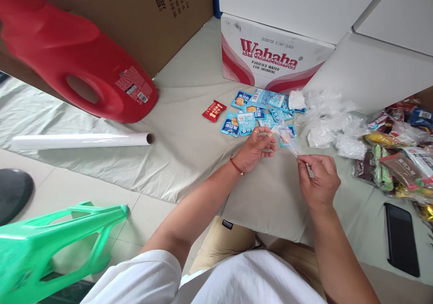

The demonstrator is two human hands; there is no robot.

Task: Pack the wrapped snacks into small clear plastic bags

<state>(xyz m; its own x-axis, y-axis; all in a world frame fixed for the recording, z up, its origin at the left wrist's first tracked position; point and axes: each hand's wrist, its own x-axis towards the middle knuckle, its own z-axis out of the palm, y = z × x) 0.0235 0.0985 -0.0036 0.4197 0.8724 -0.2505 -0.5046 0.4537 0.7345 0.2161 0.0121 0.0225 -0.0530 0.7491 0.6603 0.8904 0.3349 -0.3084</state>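
A small clear plastic bag (290,140) is stretched between my two hands over the cloth. My right hand (319,177) pinches its near corner between thumb and forefinger. At the bag's other end, my left hand (254,150) has thumb and forefinger closed on the edge, the other fingers loosely curled. Just beyond lie several blue snack packets (246,122), one of them partly behind the see-through bag. A red snack packet (214,111) sits apart on their left. To their right spreads a heap of crumpled clear bags (326,117).
Mixed wrapped snacks (401,155) are piled at the right, with a black phone (402,238) nearer me. A Wahaha water carton (270,53) stands at the back. On the left are a large red jug (84,56), a white roll (81,140) and a green stool (64,236).
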